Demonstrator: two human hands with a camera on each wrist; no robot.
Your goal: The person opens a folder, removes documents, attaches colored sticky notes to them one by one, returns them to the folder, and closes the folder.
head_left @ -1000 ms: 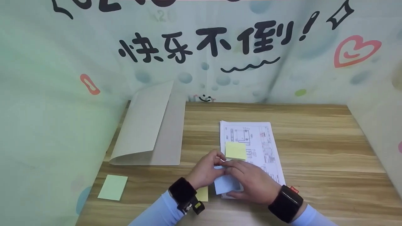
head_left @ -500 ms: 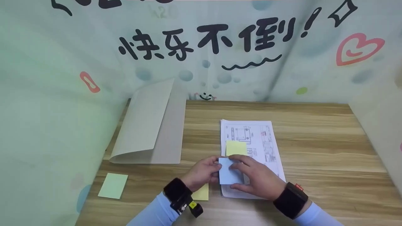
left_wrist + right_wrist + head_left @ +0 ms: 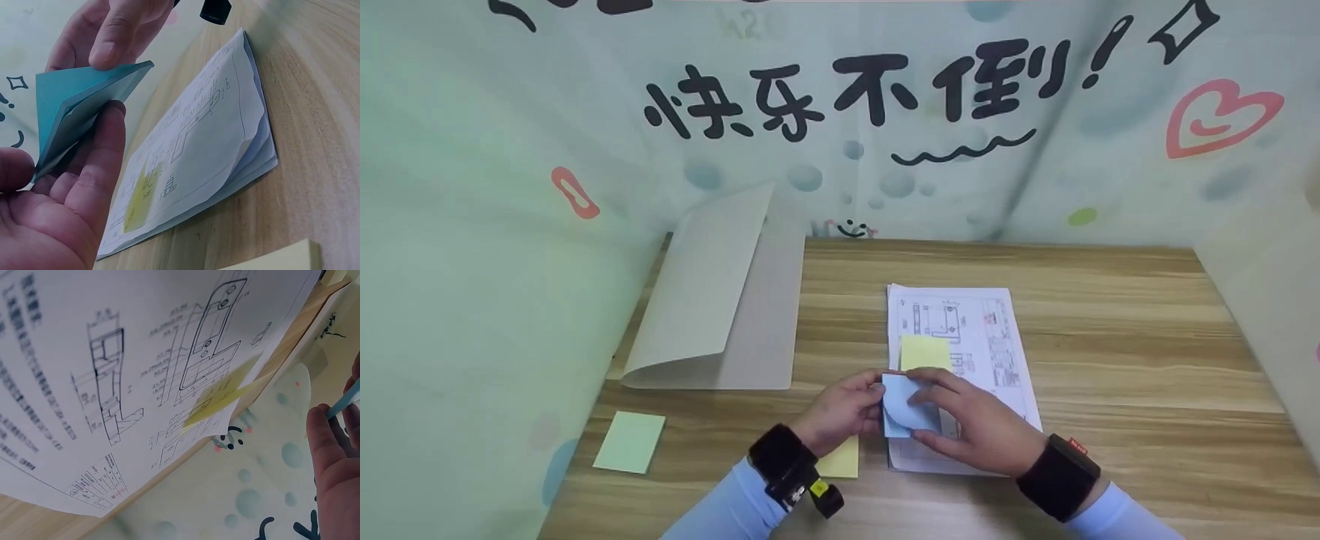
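Blue sticky-note pad [image 3: 898,405] is held raised over the printed sheets [image 3: 997,367], near their left edge. Its left edge is pinched by the left hand [image 3: 842,411]; its curled top leaf is gripped at the right side by the right hand [image 3: 969,414]. A yellow note [image 3: 925,352] is stuck beyond it. Wooden tabletop [image 3: 1140,360] is left exposed between the sheets' right edge and the side wall [image 3: 1252,292], while a narrower strip is left towards the beige folder [image 3: 701,300].
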